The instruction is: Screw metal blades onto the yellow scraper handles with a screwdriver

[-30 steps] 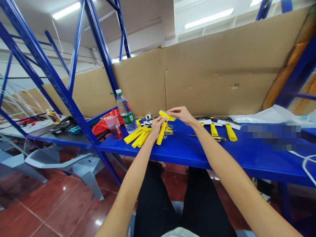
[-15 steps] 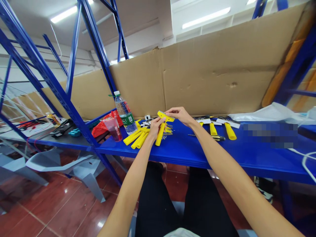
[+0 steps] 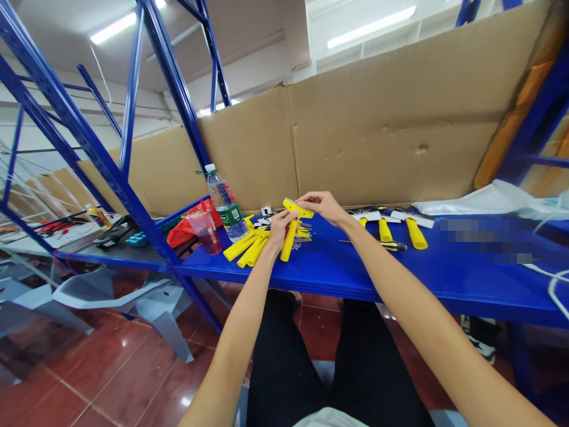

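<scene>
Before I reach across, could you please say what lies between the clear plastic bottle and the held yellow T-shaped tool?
The head view shows yellow tubular handles, some small pieces, and the left hand.

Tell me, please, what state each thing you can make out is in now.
Yellow scraper: held, handle slanting down
Left hand: closed on the scraper
Right hand: touching the scraper's head, grip unclear
Yellow handles: lying bunched together
Bottle: standing, capped
Cup: standing, contents unclear
Red bag: crumpled
Screwdriver: lying down
Ceiling lights: on
</scene>
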The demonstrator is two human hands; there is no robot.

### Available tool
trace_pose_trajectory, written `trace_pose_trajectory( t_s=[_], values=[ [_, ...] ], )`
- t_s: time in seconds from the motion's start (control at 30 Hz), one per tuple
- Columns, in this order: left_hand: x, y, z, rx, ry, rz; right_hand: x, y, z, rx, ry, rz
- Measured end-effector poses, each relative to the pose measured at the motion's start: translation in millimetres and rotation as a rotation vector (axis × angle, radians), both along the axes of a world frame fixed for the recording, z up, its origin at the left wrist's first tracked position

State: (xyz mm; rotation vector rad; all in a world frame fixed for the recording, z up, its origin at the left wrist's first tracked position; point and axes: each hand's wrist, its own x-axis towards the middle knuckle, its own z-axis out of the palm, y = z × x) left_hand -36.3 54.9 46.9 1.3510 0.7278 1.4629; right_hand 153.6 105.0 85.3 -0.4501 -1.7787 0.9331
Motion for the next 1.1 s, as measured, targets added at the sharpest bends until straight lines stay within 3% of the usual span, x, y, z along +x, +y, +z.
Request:
trace_pose_trajectory(
  t_s=[0.27, 0.4, 0.5, 0.6, 0.73, 0.87, 1.1],
  values=[
    [3, -6, 5.3, -0.001, -0.055, 0.051, -7, 2, -6, -0.059, 0.045, -0.029],
    [-12, -25, 3.7, 0.035, -0.162, 0.154, -13, 5, -12, -0.107, 0.094, -0.079],
    [-33, -48, -5.5, 0.066, -0.286, 0.286, -14, 8, -20, -0.024, -0.08, -0.076],
    [-49, -67, -16.1, 0.039, -0.383, 0.377, -16, 10, -28, 0.054, -0.406, 0.048],
    [-56, -76, -24.7, -0.007, -0.504, 0.339, -19, 11, -38, 0.137, -0.703, 0.124],
    [-53, -79, -30.7, -0.043, -0.524, 0.297, -17, 13, -43, 0.131, -0.796, 0.159],
    [-52, -83, -36.9, -0.119, -0.385, 0.298, -13, 18, -47, 0.068, -0.799, 0.131]
  ],
)
